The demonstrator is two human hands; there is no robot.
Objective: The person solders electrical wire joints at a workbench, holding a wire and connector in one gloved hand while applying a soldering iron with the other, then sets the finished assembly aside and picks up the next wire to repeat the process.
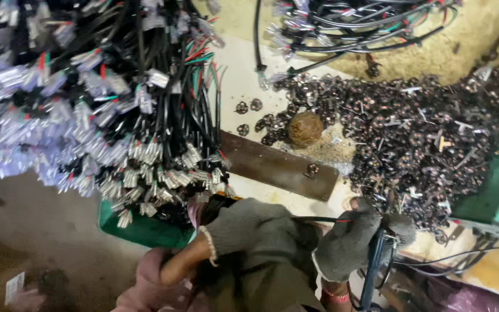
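Both my hands wear grey knit gloves low in the head view. My left hand (249, 228) is closed around a thin black cable with red and green wire ends (324, 219) that runs toward my right hand. My right hand (353, 240) grips the handle of a dark blue hand tool (376, 260) and pinches the cable's end at it. A big bundle of black cables with clear plastic connectors and metal terminals (105, 110) hangs down at the left, just above my left hand.
A heap of small dark metal parts (411, 133) covers the white bench at right. A brown ball (305, 129) lies at its edge beside a dark flat metal bar (278, 167). More cables (353, 23) lie at the top; a green bin (145, 231) sits below the bundle.
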